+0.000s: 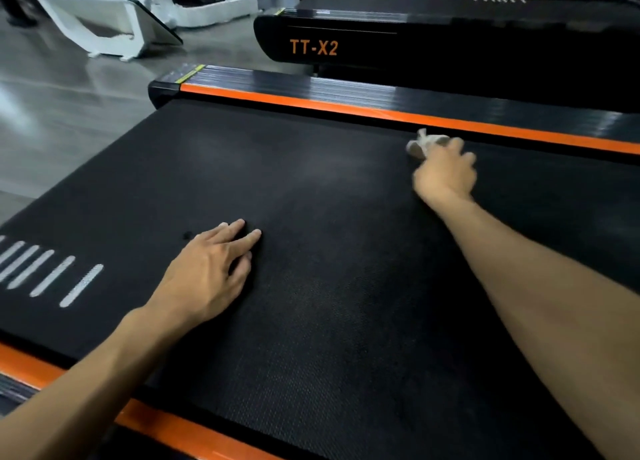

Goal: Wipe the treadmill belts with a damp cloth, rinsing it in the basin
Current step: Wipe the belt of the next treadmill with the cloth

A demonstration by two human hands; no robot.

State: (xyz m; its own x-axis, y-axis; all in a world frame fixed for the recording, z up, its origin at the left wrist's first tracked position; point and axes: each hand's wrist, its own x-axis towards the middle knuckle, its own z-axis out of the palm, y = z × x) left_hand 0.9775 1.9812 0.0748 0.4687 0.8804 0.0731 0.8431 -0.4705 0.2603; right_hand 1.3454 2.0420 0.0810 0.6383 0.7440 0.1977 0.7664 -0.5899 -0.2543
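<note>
On the treadmill belt (311,251), the left hand (207,276) rests flat, fingers spread, holding nothing. Toward the belt's far orange rail (346,108), the right hand (445,174) bunches the pale cloth (420,144) in its grip. The cloth looks soft and light; a bunched handful should hold it.

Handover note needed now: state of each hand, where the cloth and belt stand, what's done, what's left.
Left hand: flat on the belt, fingers straight, holding nothing.
Right hand: stretched to the belt's far edge, gripping the pale cloth bunched by the orange side rail.
Basin: not in view.
Done: cannot tell how much of this belt is wiped; faint dull patches show mid-belt.
Left: finish this belt, rinse the cloth, then the neighbouring TT-X2 treadmill.
</note>
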